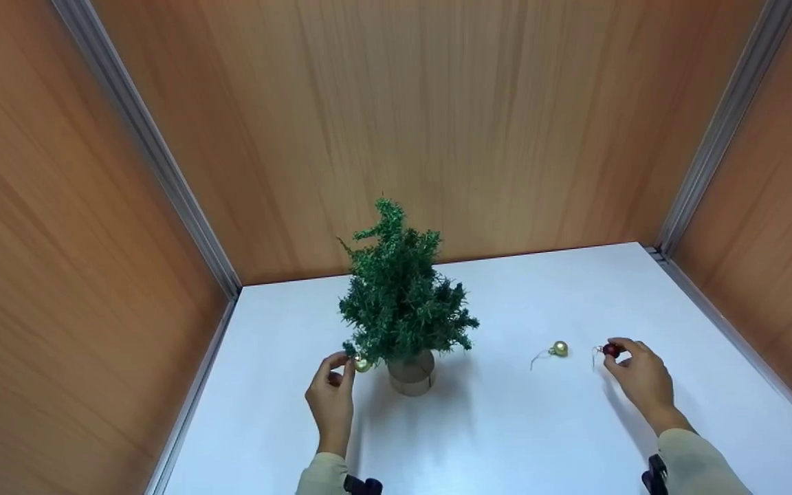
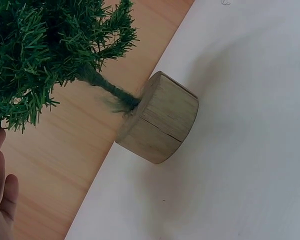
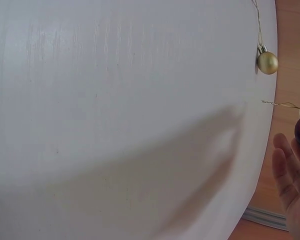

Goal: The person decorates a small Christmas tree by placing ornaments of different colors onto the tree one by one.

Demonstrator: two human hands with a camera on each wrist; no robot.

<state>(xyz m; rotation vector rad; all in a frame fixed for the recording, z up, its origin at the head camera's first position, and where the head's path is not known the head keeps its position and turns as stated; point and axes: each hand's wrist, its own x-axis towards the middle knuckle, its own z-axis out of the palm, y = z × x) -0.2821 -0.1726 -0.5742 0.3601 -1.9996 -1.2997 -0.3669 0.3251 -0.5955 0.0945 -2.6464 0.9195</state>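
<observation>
A green tree stands upright on the white table, and its round wood base is at its 6 o'clock, with a dark crack visible on the side. At 7 o'clock of the tree is the left hand: its thumb and forefinger pinch at the tip of a low branch, and the other fingers are bent loosely below. A gold ball is just beside these fingertips, at their 4 o'clock; I cannot tell if it hangs from the branch or if the fingers also hold its string. The right hand is well apart from the tree, between its 3 and 4 o'clock. Its thumb and forefinger pinch a dark red ball, while the other fingers, seen in the right wrist view, lie close together and almost straight. The red ball's thin string goes out freely from its metal cap. Near the red ball, at its 9 o'clock, the other gold ball lies on the table, between the tree and the right hand, with its loose cord toward 8 o'clock. Both arms wear pale sleeves, and a black device is seen at each cuff. A wood wall rises behind the table at 12 o'clock, and grey metal strips run along its two corners.
</observation>
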